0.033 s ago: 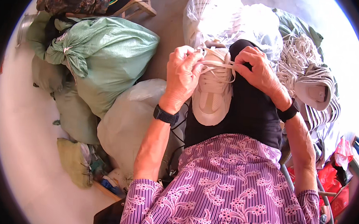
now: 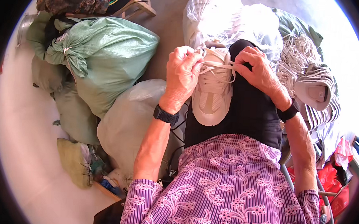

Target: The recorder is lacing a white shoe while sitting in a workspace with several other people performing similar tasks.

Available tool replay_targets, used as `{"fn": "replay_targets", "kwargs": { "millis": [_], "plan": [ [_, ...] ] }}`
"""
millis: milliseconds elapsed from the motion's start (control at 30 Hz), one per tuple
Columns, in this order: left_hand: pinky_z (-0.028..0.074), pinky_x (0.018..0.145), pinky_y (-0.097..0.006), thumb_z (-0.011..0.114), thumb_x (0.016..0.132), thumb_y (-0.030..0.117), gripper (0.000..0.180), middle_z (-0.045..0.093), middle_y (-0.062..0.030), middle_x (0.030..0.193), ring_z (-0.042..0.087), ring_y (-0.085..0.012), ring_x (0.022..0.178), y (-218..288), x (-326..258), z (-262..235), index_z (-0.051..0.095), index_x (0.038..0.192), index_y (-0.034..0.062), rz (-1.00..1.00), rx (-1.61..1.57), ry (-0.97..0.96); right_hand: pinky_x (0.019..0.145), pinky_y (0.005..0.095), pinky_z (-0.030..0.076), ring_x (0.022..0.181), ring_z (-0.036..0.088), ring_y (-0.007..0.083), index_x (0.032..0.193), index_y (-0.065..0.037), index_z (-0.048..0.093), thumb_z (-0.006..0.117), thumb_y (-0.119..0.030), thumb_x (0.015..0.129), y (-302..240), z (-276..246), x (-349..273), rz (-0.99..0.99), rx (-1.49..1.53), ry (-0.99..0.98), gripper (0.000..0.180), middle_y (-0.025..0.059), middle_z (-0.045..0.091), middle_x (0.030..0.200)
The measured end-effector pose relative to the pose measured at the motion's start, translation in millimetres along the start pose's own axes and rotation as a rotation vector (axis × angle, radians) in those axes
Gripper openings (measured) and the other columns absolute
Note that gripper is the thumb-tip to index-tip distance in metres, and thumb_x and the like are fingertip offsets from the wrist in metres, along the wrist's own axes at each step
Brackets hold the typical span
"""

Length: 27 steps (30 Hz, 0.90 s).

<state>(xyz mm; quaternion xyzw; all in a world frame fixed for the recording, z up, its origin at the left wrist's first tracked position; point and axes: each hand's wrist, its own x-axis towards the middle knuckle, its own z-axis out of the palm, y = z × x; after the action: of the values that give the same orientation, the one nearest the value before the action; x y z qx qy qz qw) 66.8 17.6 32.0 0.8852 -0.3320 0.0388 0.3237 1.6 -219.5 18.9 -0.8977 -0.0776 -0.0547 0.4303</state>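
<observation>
A cream-white sneaker [image 2: 210, 107] lies across my lap, its toe toward me, on black cloth [image 2: 254, 103]. A flat pale shoelace [image 2: 218, 65] runs across its upper lacing. At the left side of the shoe, my left hand [image 2: 182, 72] pinches one part of the lace between thumb and fingers. Over on the right, my right hand [image 2: 256, 68] is closed on another part, so the lace stretches between both hands. The fingertips of the right hand are partly hidden by its knuckles. Black bands circle both wrists.
Green woven sacks [image 2: 113, 57] and a whitish sack [image 2: 133, 122] stand to the left. Clear plastic bags [image 2: 235, 24] lie beyond the shoe. To the right are a heap of laces [image 2: 298, 57], another shoe [image 2: 316, 92] and red plastic bags [image 2: 329, 178]. A person [image 2: 72, 3] sits at the far left.
</observation>
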Motion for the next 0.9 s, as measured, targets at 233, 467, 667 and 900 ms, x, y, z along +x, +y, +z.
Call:
{"fn": "replay_targets", "kwargs": {
  "millis": [233,467,667,900],
  "plan": [
    [0.047,0.074,-0.031,0.062,0.088,0.004,0.002,0.053,-0.0072,0.101,0.054,-0.0185,0.086,-5,-15,-8,0.061,0.089,0.0034,-0.082,-0.126,0.083,0.083,0.0382,0.044,0.081,0.057,0.0255,0.077,-0.005,0.062,0.066,-0.014,0.079,-2,-2,-2,-0.013,-0.019,-0.007,0.010,0.0058,0.061,0.081],
    [0.047,0.077,-0.035,0.064,0.089,0.014,0.016,0.051,-0.0121,0.106,0.053,-0.0217,0.086,-6,-26,-11,0.058,0.096,0.0008,-0.339,-0.185,0.146,0.077,0.0367,0.046,0.077,0.059,0.0270,0.076,-0.004,0.062,0.064,-0.012,0.079,3,-2,4,-0.041,0.020,0.024,0.008,0.0086,0.060,0.080],
    [0.040,0.057,-0.018,0.070,0.086,0.042,0.036,0.056,0.0056,0.078,0.048,-0.0034,0.064,2,-28,-12,0.066,0.100,0.0094,-0.819,-0.689,-0.080,0.071,0.0347,0.047,0.077,0.059,0.0250,0.083,-0.001,0.063,0.063,-0.010,0.081,7,-3,6,0.035,0.099,0.043,0.009,0.0101,0.060,0.082],
    [0.039,0.057,-0.020,0.070,0.087,0.034,0.026,0.058,0.0060,0.074,0.048,-0.0025,0.064,4,-27,-3,0.067,0.089,0.0082,-0.882,-1.007,-0.073,0.077,0.0361,0.049,0.084,0.060,0.0272,0.086,-0.004,0.065,0.065,-0.010,0.079,0,-9,-2,0.045,0.070,0.124,0.009,0.0101,0.062,0.086]
  ]
}}
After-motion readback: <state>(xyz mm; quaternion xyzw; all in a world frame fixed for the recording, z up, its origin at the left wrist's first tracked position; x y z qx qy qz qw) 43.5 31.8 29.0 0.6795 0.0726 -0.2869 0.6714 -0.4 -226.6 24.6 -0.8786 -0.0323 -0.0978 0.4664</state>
